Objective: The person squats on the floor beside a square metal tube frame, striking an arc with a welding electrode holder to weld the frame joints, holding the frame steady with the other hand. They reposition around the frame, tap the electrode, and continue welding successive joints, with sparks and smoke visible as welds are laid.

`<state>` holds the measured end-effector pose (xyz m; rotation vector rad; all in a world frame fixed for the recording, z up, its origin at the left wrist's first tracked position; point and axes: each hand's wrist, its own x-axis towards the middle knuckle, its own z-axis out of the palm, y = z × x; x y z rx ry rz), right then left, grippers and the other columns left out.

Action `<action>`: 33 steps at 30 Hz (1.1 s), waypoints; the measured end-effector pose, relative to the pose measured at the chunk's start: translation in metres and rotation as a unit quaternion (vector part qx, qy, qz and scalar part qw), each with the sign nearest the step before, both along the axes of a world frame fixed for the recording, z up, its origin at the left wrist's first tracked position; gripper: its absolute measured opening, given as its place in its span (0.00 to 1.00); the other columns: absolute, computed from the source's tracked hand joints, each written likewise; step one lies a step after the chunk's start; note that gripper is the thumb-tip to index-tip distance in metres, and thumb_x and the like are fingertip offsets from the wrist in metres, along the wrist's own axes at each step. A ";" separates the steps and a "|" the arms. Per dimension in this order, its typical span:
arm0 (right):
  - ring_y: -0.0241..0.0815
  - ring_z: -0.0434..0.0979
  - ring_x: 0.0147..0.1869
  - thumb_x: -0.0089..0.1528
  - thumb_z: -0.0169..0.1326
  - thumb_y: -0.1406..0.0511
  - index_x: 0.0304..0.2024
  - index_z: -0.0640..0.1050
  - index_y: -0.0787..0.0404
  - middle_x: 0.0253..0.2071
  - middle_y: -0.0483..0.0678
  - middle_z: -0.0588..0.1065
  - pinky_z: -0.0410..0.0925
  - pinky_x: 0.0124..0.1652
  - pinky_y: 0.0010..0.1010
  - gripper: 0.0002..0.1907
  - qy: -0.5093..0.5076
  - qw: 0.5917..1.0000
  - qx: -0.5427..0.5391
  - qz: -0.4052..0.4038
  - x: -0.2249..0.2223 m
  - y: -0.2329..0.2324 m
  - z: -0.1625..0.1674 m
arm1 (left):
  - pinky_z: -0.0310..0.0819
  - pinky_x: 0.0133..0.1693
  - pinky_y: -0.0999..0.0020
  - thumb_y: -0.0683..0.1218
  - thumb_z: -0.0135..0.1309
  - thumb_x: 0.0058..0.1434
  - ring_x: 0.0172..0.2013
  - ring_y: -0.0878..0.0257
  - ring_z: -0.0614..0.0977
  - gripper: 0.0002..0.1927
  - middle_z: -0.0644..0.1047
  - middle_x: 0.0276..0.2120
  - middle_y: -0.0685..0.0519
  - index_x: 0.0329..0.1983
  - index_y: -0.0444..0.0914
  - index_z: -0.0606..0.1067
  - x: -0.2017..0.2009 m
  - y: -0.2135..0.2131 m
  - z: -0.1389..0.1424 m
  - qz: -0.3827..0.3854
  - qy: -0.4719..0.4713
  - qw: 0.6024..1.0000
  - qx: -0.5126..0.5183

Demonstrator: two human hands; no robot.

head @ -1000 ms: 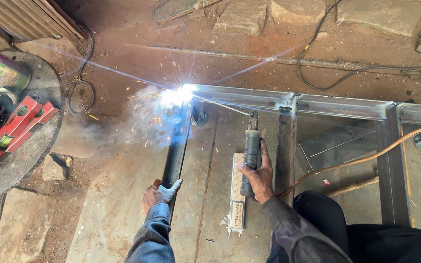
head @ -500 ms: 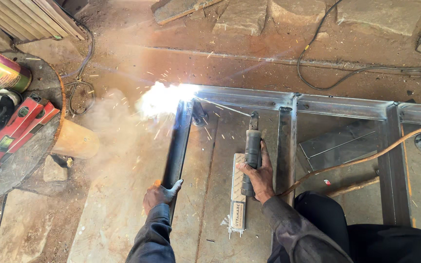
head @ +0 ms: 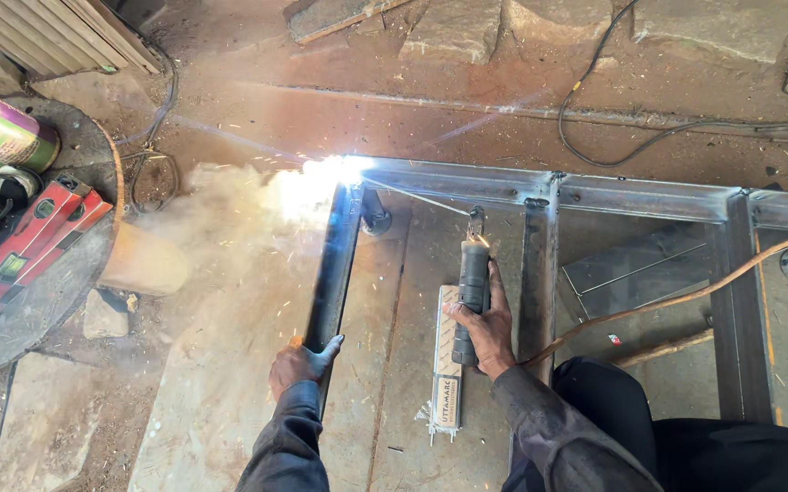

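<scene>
Currently:
Left hand (head: 301, 363): fingers wrapped round the near end of the steel frame member (head: 332, 273), apparently steadying it.
Right hand (head: 483, 326): fist closed on the electrode holder (head: 471, 292), rod angled far-left to the joint.
Arc (head: 334, 171): burning at the frame's far-left corner, smoke drifting left.
Electrode packet (head: 447, 369): lying under the right hand, within reach.
Spirit level (head: 25, 251): far left, on the round stand.

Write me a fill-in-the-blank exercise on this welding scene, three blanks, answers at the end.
1. The right hand grips a black electrode ____ whose rod reaches the bright arc.
2. The left hand steadies the dark ____ tube of the frame.
3. A red spirit ____ lies on the round slab at the left.

Missing words: holder; metal; level
</scene>
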<state>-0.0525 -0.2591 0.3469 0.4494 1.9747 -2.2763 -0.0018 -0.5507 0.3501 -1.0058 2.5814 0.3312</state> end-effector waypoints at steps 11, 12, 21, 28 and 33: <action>0.42 0.77 0.53 0.47 0.68 0.67 0.77 0.53 0.52 0.58 0.52 0.71 0.74 0.50 0.34 0.58 -0.008 1.000 0.021 0.010 0.002 0.000 0.013 | 0.77 0.52 0.54 0.81 0.61 0.38 0.50 0.44 0.83 0.48 0.81 0.47 0.40 0.51 0.43 0.79 0.002 -0.003 -0.005 0.035 0.011 0.999 0.016; 0.42 0.78 0.52 0.46 0.67 0.67 0.76 0.53 0.52 0.58 0.51 0.71 0.75 0.50 0.34 0.59 -0.013 1.000 0.013 0.009 0.001 0.000 0.013 | 0.77 0.52 0.53 0.81 0.61 0.38 0.50 0.44 0.82 0.48 0.81 0.47 0.40 0.51 0.43 0.79 0.003 -0.003 -0.006 0.035 0.022 0.999 0.017; 0.44 0.77 0.45 0.47 0.66 0.68 0.78 0.54 0.51 0.51 0.54 0.73 0.76 0.44 0.34 0.58 -0.062 0.998 -0.009 0.003 0.002 0.000 0.013 | 0.79 0.49 0.52 0.81 0.59 0.41 0.46 0.43 0.85 0.46 0.83 0.44 0.40 0.47 0.41 0.81 0.002 -0.002 -0.009 0.002 0.007 1.000 -0.004; 0.40 0.78 0.51 0.46 0.67 0.69 0.76 0.53 0.53 0.57 0.49 0.71 0.76 0.47 0.32 0.58 -0.003 1.000 -0.004 0.006 -0.001 -0.001 0.006 | 0.80 0.48 0.52 0.80 0.61 0.40 0.46 0.44 0.85 0.45 0.83 0.43 0.39 0.44 0.41 0.80 0.003 -0.002 -0.011 0.005 0.022 1.000 -0.003; 0.41 0.78 0.52 0.46 0.67 0.68 0.76 0.52 0.50 0.57 0.50 0.71 0.76 0.49 0.33 0.59 -0.027 0.999 0.014 0.010 -0.001 -0.001 0.005 | 0.80 0.48 0.53 0.80 0.61 0.41 0.46 0.46 0.85 0.45 0.83 0.42 0.40 0.44 0.40 0.80 0.003 -0.003 -0.011 0.011 0.010 1.000 0.001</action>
